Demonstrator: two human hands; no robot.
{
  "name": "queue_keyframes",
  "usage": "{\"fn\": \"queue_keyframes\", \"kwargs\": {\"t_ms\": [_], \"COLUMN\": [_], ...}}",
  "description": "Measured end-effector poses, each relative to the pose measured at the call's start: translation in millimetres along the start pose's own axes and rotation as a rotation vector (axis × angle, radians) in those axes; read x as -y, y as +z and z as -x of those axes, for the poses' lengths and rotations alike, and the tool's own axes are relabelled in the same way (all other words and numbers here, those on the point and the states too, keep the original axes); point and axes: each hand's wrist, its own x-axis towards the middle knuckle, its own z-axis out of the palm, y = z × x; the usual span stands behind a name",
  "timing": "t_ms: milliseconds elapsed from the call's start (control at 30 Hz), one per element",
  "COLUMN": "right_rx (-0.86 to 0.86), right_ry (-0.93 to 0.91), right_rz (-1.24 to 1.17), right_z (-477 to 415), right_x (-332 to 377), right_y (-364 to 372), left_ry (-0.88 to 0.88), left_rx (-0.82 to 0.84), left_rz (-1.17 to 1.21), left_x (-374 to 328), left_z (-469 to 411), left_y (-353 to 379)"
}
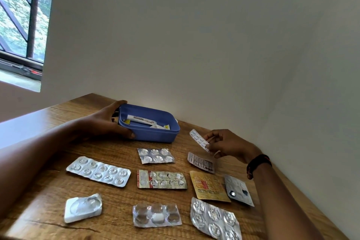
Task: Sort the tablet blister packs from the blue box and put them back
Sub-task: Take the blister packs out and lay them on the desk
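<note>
The blue box (155, 134) stands at the back of the wooden table (48, 191), with a white ointment tube (141, 119) and small packets inside. My left hand (109, 121) grips the box's left end. To the right of the box, my right hand (227, 145) holds a narrow silver blister strip (199, 140) tilted above the table. Several blister packs lie spread in rows in front: a long silver one (98, 171), a red-edged one (161, 179), a gold one (209, 186), a small silver one (155, 155), a clear one (156, 215).
A white wall runs close along the table's back and right edges. A window is at the far left. More packs lie at the front: a white single blister (82, 207), a large silver sheet (214, 219), a grey strip (238, 190) and a printed strip (201, 162).
</note>
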Motion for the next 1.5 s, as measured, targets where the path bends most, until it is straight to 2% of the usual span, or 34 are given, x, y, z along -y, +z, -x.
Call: {"fn": "queue_keyframes", "kwargs": {"t_ms": [100, 233, 300, 367, 433, 500, 600, 700, 1033, 1267, 1500], "right_rx": [-0.007, 0.035, -0.024, -0.182, -0.343, -0.416, -0.404, -0.324, -0.186, -0.219, -0.310], "right_ry": [0.052, 0.115, 0.095, -0.003, -0.180, -0.357, -0.555, -0.639, -0.457, -0.434, -0.462], "right_rz": [-0.007, 0.105, 0.167, 0.200, 0.197, 0.204, 0.307, 0.420, 0.453, 0.431, 0.312], "right_z": [2, 2, 0, -5, -12, -17, -22, -26, -28, -28, -29], "right_x": [-6, -9, -7, -1, 11, 30, 54, 62, 57, 55, 55], "right_y": [-7, -8, -4, 3, 18, 41, 78, 103, 103, 104, 93], "left_ry": [-0.002, 0.001, 0.009, 0.028, 0.059, 0.085, 0.113, 0.146, 0.163, 0.144, 0.134], "left_rx": [0.004, -0.002, 0.000, 0.001, -0.002, -0.003, -0.007, -0.004, -0.009, 0.000, 0.009], "left_rz": [-0.001, -0.010, -0.012, -0.019, -0.026, -0.035, -0.044, -0.059, -0.099, -0.105, -0.090], "left_x": [1, 1, 1, 3, 4, 4, 5, 6, 5, 4, 4], "left_z": [-1, -2, -2, -2, -3, -3, -2, -1, -3, -2, -2], "left_y": [-1, 0, 0, -1, 0, 0, -1, -2, 1, 1, 0]}}
